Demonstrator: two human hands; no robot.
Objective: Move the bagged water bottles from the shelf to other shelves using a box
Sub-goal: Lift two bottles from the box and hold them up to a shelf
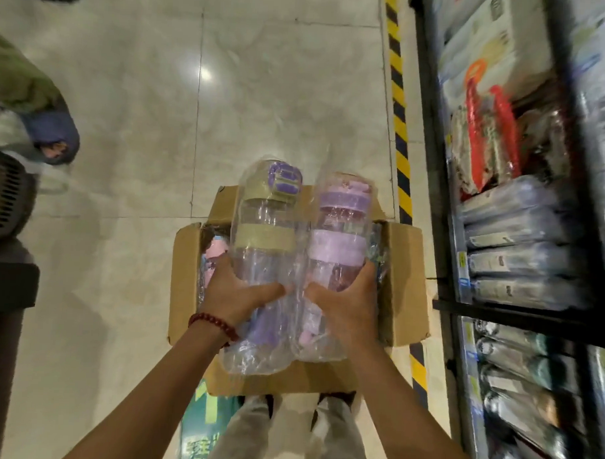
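Landmark: open cardboard box (186, 276) on the tiled floor (126, 120), flaps spread, directly ahead of the person's feet.

1. Far left of the box: dark basket (7, 198) at the frame edge; beyond it a second person's foot in a blue slipper (55, 135).
2. Inside the box, left wall: further bagged bottle, pink parts showing (213, 252), mostly hidden.
3. Above the box, left half: left hand (238, 295), red bead bracelet (213, 324) on the wrist, fingers wrapped around the lower body of a bagged bottle with beige band and purple lid (265, 228).
4. Above the box, right half: right hand (348, 304), fingers closed around the lower body of a bagged bottle with lilac band and lid (340, 230). The two bottles touch side by side, lids pointing away from the person.
5. Right of the box: yellow-and-black floor stripe (399, 129).
6. Far right of the box: dark metal shelf unit (497, 313) stocked with packaged goods, blurred; red-trimmed packs on the upper tier, grey wrapped items below.
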